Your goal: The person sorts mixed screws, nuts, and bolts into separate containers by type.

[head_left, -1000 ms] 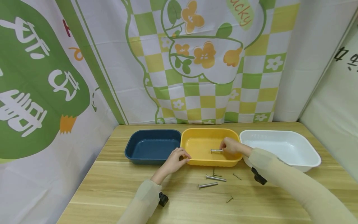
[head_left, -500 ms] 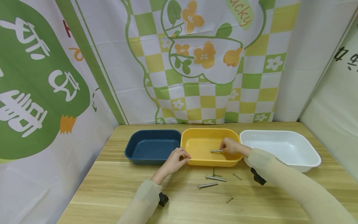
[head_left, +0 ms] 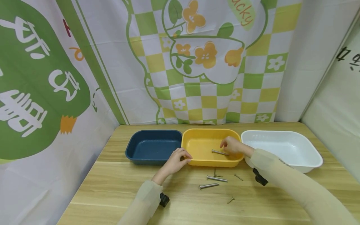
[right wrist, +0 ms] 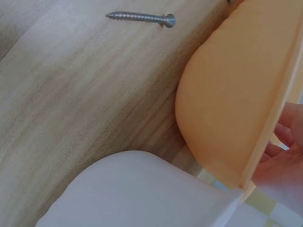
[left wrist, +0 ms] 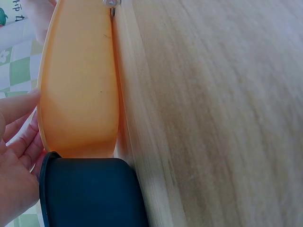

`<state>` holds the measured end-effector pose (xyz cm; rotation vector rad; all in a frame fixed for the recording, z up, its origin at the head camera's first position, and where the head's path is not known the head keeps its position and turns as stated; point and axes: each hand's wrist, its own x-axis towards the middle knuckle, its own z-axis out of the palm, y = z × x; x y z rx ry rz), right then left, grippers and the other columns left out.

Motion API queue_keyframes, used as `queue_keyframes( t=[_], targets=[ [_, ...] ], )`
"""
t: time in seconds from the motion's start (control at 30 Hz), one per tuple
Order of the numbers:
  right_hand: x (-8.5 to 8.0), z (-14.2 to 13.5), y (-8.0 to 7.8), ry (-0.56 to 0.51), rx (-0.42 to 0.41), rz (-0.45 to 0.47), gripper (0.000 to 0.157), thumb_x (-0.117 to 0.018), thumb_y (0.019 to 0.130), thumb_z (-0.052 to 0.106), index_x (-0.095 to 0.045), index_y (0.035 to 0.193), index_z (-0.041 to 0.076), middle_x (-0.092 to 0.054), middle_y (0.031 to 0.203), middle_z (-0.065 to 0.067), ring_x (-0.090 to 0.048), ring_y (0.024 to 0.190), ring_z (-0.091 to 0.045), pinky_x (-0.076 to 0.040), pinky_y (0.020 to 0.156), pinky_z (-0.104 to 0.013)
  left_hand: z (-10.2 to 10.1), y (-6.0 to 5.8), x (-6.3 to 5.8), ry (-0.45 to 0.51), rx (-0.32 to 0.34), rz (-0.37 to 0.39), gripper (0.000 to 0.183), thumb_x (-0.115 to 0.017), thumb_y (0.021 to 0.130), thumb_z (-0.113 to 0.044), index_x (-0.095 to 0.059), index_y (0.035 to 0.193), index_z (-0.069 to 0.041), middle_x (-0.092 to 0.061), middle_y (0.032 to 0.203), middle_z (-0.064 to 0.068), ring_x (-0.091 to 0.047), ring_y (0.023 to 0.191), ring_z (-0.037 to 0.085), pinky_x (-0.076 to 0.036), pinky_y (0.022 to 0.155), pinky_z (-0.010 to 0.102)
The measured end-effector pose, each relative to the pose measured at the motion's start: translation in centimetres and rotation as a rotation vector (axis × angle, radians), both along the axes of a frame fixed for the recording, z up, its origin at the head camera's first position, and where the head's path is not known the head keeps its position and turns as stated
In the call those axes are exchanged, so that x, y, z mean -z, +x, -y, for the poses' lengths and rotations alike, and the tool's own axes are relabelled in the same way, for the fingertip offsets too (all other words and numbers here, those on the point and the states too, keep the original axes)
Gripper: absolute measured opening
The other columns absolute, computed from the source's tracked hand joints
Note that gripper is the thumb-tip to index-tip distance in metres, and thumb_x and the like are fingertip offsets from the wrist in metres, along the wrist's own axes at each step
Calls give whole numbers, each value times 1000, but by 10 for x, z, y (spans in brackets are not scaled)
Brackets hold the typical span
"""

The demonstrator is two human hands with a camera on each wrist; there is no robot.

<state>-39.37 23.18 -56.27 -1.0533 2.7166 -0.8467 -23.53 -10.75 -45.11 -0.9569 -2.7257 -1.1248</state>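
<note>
Inside the yellow tray (head_left: 197, 147), a long silver bolt (head_left: 219, 152) lies on the floor of the tray. My right hand (head_left: 232, 146) hovers just over it, fingers loosely bent and apart from the bolt. In the right wrist view that hand (right wrist: 289, 151) is partly hidden behind the tray wall. My left hand (head_left: 175, 161) rests at the yellow tray's front left corner. Its fingertips touch the rim, as the left wrist view shows the hand (left wrist: 19, 161) beside the yellow wall (left wrist: 78, 85).
A dark blue tray (head_left: 153, 162) stands left of the yellow one, a white tray (head_left: 312, 162) right. On the wooden table (head_left: 112, 187) before them lie two long bolts (head_left: 217, 179), (head_left: 209, 186) and several small screws (head_left: 238, 177), (head_left: 231, 200). A patterned curtain (head_left: 211, 103) hangs behind.
My right hand has let go of the bolt and risen slightly. The bolt now lies tilted in the yellow tray, more of it showing. My left hand has stayed put.
</note>
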Motion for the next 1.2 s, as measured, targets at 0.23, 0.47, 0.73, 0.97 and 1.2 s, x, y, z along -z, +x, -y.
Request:
queue_keyframes(
  t=[0.23, 0.47, 0.73, 0.97, 1.2],
  targets=[
    [-46, 11, 33, -69, -18, 9, 11, -64, 76, 13, -68, 84, 6, -62, 72, -2, -54, 67, -17, -44, 61, -30, 0, 1, -2, -3, -8, 7, 10, -60, 84, -16, -66, 89, -10, -53, 85, -3, -44, 81, 13, -34, 76, 31],
    [-60, 11, 46, -162, -62, -13, 14, -61, 83, 19, -67, 87, 7, -63, 75, -1, -55, 68, -12, -45, 56, -24, -1, 2, -2, -2, -17, 16, 8, -60, 85, -16, -66, 89, -13, -53, 85, -4, -44, 81, 13, -35, 75, 30],
    [-156, 47, 129, -80, 124, 74, 12, -57, 81, -3, -62, 88, -10, -62, 80, -17, -55, 69, -22, -43, 57, -25, -1, 0, 0, -1, -22, 7, 8, -59, 84, -16, -65, 89, -13, -52, 86, -4, -44, 81, 12, -37, 72, 27],
    [-163, 52, 141, -129, 122, 101, 14, -56, 82, -1, -62, 91, -10, -63, 82, -16, -55, 66, -16, -45, 56, -23, -1, 0, 1, 9, -20, 3, 9, -60, 84, -16, -66, 89, -12, -53, 86, -3, -46, 81, 15, -37, 70, 27],
    [-150, 47, 141, -183, 44, 90, 16, -56, 86, 8, -64, 95, -3, -64, 86, -12, -54, 64, -13, -44, 57, -24, -1, -1, 2, 27, -23, 2, 9, -60, 84, -16, -67, 89, -12, -53, 85, -3, -47, 82, 17, -39, 73, 30]
  ],
)
